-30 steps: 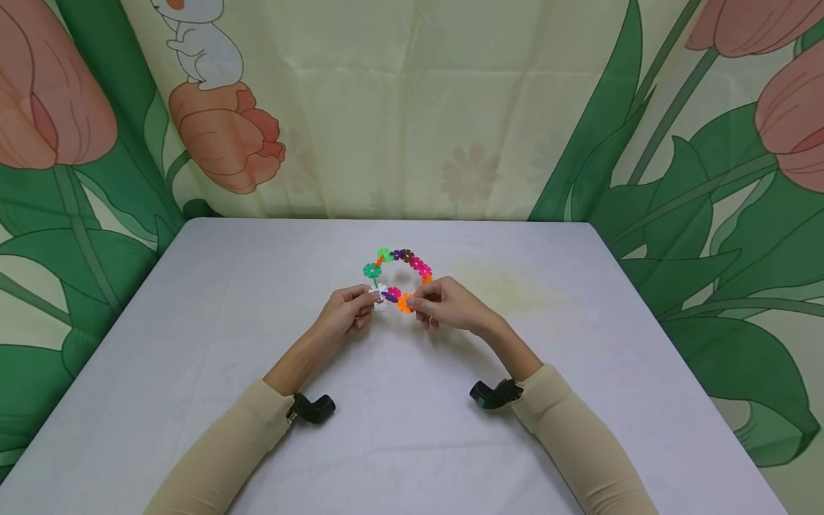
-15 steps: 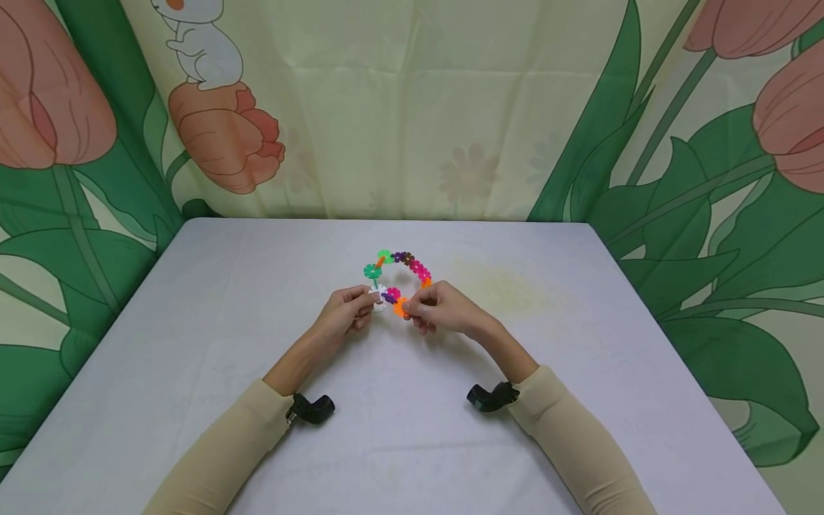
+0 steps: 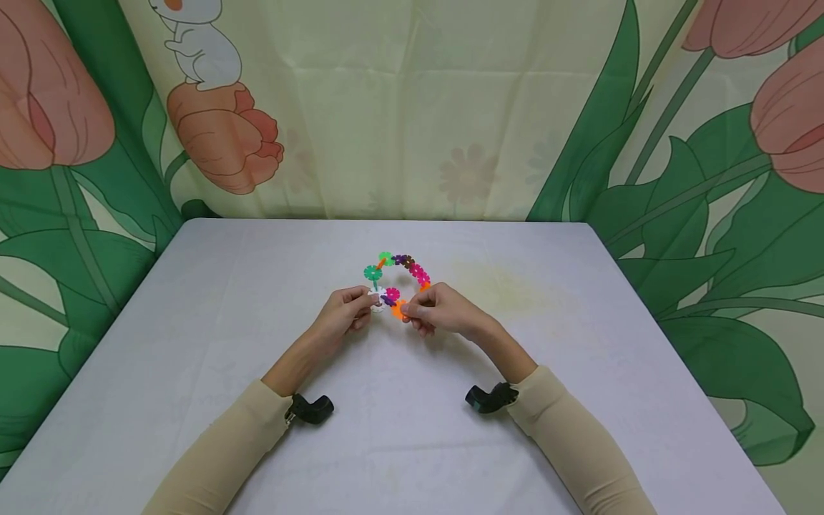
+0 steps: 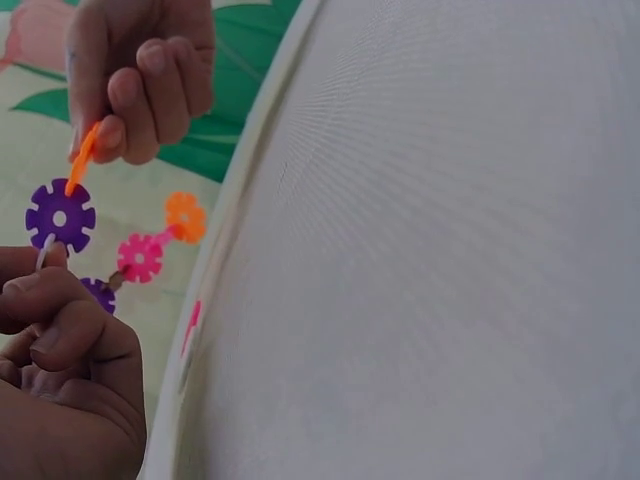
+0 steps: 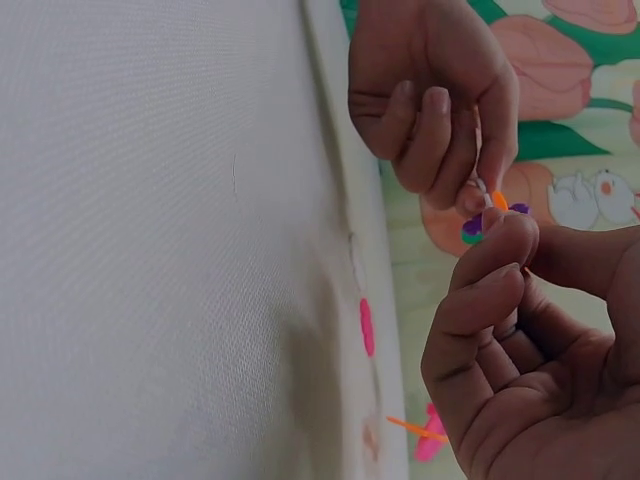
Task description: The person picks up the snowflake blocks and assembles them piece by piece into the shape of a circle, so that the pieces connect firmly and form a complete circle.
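A string of colourful notched plastic discs curves in a loop above the white table, with green discs on its left and pink discs on its right. My left hand pinches a white disc at the near left of the loop. Opposite it, my right hand pinches an orange disc between thumb and forefinger. A purple disc sits between the two, joined to the orange one and meeting the white one at my left fingertips. Fingers hide part of the white and orange discs.
Another pink disc appears edge-on, low by the table surface. The white table extends around both forearms. A floral cloth hangs behind its far edge. Black wrist cameras sit at both cuffs.
My right hand has moved slightly left and toward me, bringing the orange disc closer to my left hand. The loop's far side has dipped a little nearer. My left hand stays nearly still.
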{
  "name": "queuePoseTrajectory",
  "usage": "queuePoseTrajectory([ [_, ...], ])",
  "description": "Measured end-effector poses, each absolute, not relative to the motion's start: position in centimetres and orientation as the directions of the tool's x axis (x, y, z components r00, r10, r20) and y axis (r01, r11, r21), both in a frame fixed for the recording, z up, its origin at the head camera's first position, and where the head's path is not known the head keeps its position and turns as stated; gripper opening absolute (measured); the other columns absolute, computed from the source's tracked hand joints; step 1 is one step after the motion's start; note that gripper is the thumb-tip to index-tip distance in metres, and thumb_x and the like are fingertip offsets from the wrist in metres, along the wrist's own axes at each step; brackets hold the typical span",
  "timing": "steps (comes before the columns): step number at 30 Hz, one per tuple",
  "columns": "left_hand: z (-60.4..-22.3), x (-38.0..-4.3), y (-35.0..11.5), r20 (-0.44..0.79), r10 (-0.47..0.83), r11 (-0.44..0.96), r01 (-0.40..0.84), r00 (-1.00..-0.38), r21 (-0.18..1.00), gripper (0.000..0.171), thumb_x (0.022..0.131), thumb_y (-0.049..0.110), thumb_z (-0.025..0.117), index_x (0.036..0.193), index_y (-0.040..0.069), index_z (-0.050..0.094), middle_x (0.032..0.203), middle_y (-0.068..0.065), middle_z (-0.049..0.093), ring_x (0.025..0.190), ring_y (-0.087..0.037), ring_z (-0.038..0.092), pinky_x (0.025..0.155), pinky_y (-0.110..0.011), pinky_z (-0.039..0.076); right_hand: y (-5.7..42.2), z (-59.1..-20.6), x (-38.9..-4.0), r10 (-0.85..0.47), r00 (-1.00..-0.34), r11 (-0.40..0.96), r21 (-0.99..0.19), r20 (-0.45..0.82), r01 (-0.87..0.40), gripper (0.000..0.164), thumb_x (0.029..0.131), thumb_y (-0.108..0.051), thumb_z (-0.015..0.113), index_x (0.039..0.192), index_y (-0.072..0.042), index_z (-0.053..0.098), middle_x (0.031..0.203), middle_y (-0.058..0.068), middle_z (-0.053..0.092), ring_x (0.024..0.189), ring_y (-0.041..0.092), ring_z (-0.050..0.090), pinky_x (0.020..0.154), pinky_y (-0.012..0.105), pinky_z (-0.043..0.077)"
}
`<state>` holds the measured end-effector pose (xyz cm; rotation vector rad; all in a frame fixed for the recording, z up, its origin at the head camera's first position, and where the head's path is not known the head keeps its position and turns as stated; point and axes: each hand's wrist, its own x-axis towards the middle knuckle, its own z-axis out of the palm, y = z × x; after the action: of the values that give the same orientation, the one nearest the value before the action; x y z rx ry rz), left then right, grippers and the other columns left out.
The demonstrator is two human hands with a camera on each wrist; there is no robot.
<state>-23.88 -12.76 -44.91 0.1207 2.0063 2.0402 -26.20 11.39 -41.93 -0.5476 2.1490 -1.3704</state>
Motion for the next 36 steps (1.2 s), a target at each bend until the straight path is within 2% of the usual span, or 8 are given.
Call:
queuePoseTrajectory([
  [13,-44.79,-23.58,-12.84,-0.125,0.261,0.017,-0.125,-0.957,0.992,0.025,0.108,0.018,0.059,0.094,-0.002,0.056,0.060,0.005,0.038,0.056,-0.011,0.033,0.054,-0.024,0.027,11.23,-42.07,-25.92,-0.589,-0.776,0.397,-0.917,-0.226,-0.034,0.026,0.106,-0.011,0.062,0.104,0.012,0.073,0.073,0.001,0.064,0.065,0.013,0.058,0.062,0.022,0.052],
  [22,-45.16,-23.55,-12.85,-0.109,0.261,-0.004,-0.114,-0.959,0.993,0.026,0.107,0.016,0.059,0.090,-0.002,0.053,0.060,0.006,0.037,0.055,-0.010,0.032,0.054,-0.024,0.026,11.04,-42.19,-25.80,-0.579,-0.783,0.396,-0.918,-0.226,-0.028,0.025,0.106,-0.011,0.063,0.105,0.011,0.074,0.074,0.002,0.065,0.065,0.013,0.059,0.062,0.021,0.053],
  [30,-45.43,-23.53,-12.69,-0.119,0.261,-0.024,-0.130,-0.958,0.991,0.023,0.107,0.016,0.060,0.090,0.000,0.058,0.060,0.006,0.037,0.054,-0.009,0.031,0.053,-0.024,0.026,10.93,-41.95,-25.58,-0.574,-0.793,0.395,-0.917,-0.201,-0.053,0.027,0.106,-0.013,0.064,0.101,0.012,0.073,0.070,0.000,0.064,0.064,0.012,0.057,0.062,0.022,0.051],
  [36,-45.29,-23.62,-12.72,-0.141,0.247,0.021,-0.140,-0.959,0.990,0.026,0.108,0.020,0.060,0.092,0.000,0.055,0.061,0.005,0.037,0.056,-0.011,0.032,0.054,-0.025,0.027,10.88,-42.15,-25.65,-0.564,-0.804,0.401,-0.914,-0.189,-0.067,0.029,0.106,-0.016,0.064,0.099,0.012,0.071,0.069,-0.001,0.063,0.065,0.011,0.057,0.063,0.023,0.052],
])
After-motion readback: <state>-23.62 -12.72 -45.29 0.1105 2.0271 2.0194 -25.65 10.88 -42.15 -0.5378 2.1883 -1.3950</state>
